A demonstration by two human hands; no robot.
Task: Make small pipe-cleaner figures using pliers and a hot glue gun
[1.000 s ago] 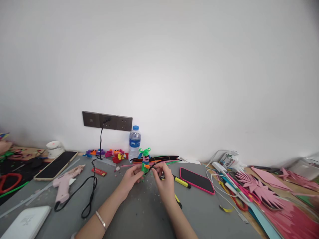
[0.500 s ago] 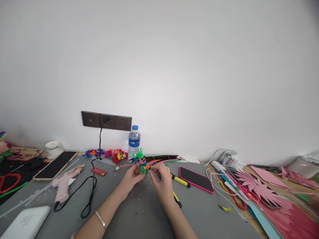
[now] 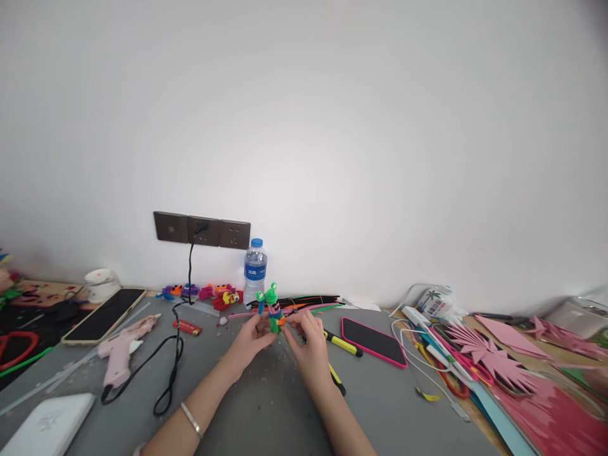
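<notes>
A small green pipe-cleaner figure (image 3: 274, 308) with two round eyes on top and pink, blue and orange parts is held upright above the grey table (image 3: 266, 405). My left hand (image 3: 249, 344) has its fingers closed around the figure's lower left side. From the right, my right hand (image 3: 305, 335) pinches at the orange piece (image 3: 281, 322) on the figure's side. Behind the hands lies a bundle of pipe cleaners (image 3: 313, 303) in black, pink, green and orange. A yellow-and-black craft knife (image 3: 342, 344) rests beside my right hand, and a second one is partly hidden under that forearm.
At left lie a pink glue gun (image 3: 121, 351) with a black cord, a phone (image 3: 104, 316) and a white box (image 3: 50, 424). A water bottle (image 3: 255, 272) stands by the wall. A pink-edged phone (image 3: 374, 342), white cables and pink paper (image 3: 498, 361) are at right.
The figure has turned slightly and stands a little more upright, its top shifted right. Both hands keep nearly the same place and hold.
</notes>
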